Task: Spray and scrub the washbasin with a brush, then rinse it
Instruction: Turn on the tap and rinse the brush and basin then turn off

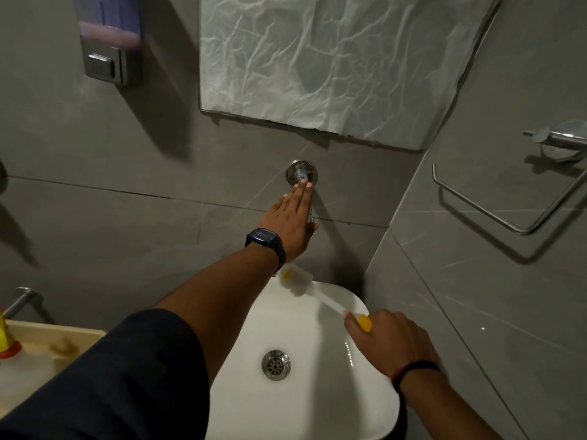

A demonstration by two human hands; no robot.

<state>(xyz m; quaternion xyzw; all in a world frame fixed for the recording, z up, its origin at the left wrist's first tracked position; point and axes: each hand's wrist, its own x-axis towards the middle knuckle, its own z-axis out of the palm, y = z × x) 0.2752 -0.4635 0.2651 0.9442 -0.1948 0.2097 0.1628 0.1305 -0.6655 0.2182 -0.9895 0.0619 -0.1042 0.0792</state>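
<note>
Scrubbing looks about done: right hand (389,341) grips the brush (320,295), flat left hand (290,222) reaches the tap (301,173), rinse pending.

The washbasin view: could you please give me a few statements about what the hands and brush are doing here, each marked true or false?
1. The right hand grips the brush by its yellow handle. True.
2. The left hand is holding a spray bottle. False: it lies flat over the wall tap, fingers extended.
3. The brush head rests near the back rim of the washbasin. True.
4. The drain is covered by a plug. False: its metal strainer is exposed.
5. A watch is on the right wrist. False: it is on the left wrist.
</note>
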